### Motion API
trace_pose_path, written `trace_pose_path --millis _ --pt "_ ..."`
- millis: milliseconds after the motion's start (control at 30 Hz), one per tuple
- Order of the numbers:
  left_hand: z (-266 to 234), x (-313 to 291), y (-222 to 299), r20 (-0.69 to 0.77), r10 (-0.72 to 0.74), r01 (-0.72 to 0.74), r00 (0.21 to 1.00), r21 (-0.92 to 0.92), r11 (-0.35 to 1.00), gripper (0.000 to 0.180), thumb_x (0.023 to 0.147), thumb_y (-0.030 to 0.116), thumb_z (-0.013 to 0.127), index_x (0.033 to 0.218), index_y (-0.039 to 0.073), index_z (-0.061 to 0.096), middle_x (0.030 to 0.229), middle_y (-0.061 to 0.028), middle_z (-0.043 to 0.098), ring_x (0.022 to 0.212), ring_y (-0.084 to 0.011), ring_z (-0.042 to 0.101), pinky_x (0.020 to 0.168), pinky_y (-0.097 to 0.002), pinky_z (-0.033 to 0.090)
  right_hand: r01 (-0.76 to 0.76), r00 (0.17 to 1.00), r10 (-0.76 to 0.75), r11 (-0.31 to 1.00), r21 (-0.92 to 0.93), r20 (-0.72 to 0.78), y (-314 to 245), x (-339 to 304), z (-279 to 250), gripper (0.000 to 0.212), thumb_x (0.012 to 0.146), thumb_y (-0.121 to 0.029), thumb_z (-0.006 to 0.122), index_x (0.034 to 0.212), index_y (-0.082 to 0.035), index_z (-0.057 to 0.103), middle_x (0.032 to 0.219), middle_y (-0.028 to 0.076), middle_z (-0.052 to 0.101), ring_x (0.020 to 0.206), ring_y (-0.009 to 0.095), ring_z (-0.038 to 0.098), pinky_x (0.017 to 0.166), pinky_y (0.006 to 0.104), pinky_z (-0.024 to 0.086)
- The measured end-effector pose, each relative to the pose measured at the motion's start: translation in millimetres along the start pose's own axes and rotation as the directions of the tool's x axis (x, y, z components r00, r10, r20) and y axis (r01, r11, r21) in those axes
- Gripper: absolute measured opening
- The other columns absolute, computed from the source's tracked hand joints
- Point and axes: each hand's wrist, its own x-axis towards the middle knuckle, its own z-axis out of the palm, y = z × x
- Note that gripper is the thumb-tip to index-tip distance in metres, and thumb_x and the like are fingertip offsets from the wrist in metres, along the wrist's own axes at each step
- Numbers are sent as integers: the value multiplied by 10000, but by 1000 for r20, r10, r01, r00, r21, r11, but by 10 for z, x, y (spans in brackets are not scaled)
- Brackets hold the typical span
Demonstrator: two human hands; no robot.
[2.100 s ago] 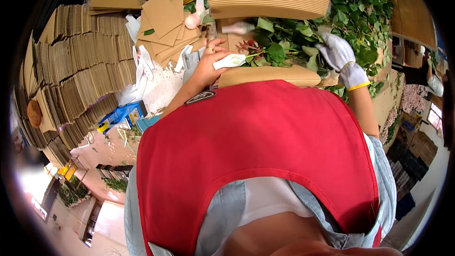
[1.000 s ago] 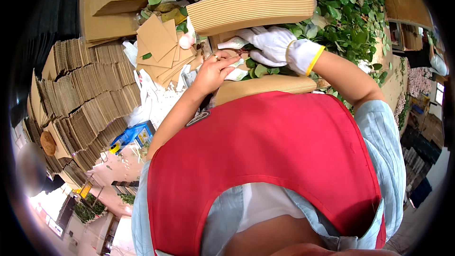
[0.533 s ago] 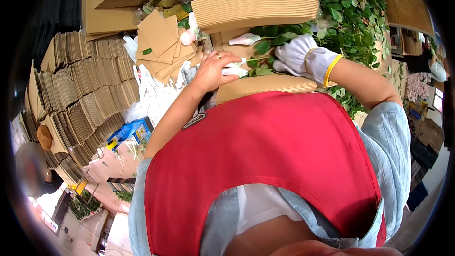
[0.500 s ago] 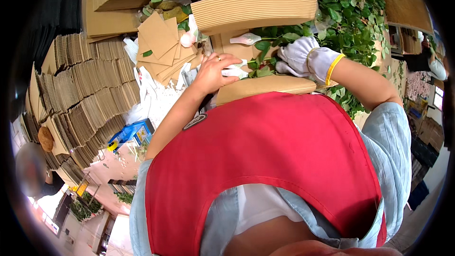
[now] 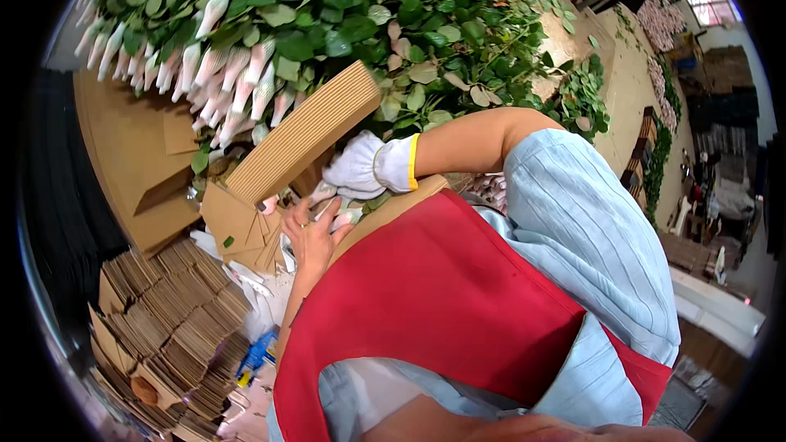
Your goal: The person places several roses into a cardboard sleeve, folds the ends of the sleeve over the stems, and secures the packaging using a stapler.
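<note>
My left hand (image 5: 309, 233), bare with a ring, lies at the near end of a cardboard wrap, fingers spread. Flower buds in white net sleeves (image 5: 348, 217) are beside its fingertips, with green leaves (image 5: 375, 201) next to them. My right hand (image 5: 358, 168), in a white glove with a yellow cuff edge, is just beyond, fingers curled down over the stem side. What lies under the glove is hidden. A sheet of brown cardboard (image 5: 393, 206) runs along my red apron. Behind the hands stands a thick stack of corrugated cardboard (image 5: 311, 131).
A large heap of leafy stems (image 5: 426, 24) with net-sleeved buds (image 5: 233, 86) covers the far side. Loose cardboard squares (image 5: 233, 217) lie left of my left hand. Bundled cardboard stacks (image 5: 176, 319) and a blue box (image 5: 259, 354) are at the lower left.
The view has turned, so the bench appears tilted and more of the leafy heap shows. Both hands stay around the same buds; the left fingers look more spread.
</note>
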Motion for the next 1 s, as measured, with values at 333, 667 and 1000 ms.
trace_pose_path --millis 333,667,1000 --pt "187 200 -203 -108 203 -227 973 -299 927 214 729 144 762 941 138 730 1233 -125 578 1113 -338 534 924 -427 418 -471 865 468 882 -30 180 708 -1246 -199 400 834 -443 542 796 -69 677 651 147 651 647 338 665 576 452 542" --pt "46 333 -151 68 212 -187 975 -263 947 606 708 146 780 1254 68 528 1248 -144 554 1145 -376 480 986 -460 359 -263 514 650 740 618 -559 1021 -1367 -255 330 892 -334 625 1079 -65 660 930 140 701 841 293 687 752 372 550" --pt "62 325 -122 19 207 -197 978 -225 954 593 726 175 774 1267 99 543 1328 -139 521 1194 -363 485 992 -459 382 -474 856 442 878 -65 -267 1176 -692 -702 323 558 -41 650 876 -89 627 859 91 687 828 318 682 754 418 557"
